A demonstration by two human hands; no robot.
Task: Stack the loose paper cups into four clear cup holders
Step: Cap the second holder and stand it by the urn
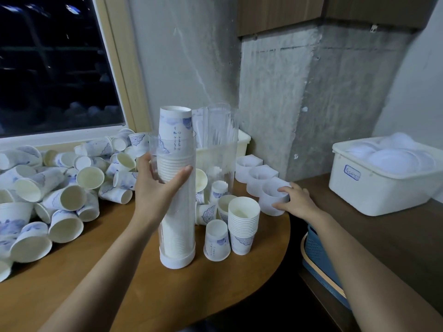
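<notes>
A clear cup holder point(177, 231) stands upright on the wooden table point(107, 279), seated in a white base cap and filled with stacked paper cups that stick out of its top. My left hand point(159, 185) grips the tube near its upper part. My right hand point(296, 200) grips the nearest of three white end caps point(272, 200) lined up by the wall. A short stack of cups point(243, 224) and a single upside-down cup point(217, 240) stand beside the tube. A big pile of loose paper cups point(62, 188) covers the table's left side. Empty clear holders point(220, 135) stand behind.
A white bin point(383, 188) holding white lids sits on the lower counter at right. A blue basket point(318, 257) hangs between table and counter. A cream tray point(242, 142) stands against the concrete wall. A dark window is at upper left.
</notes>
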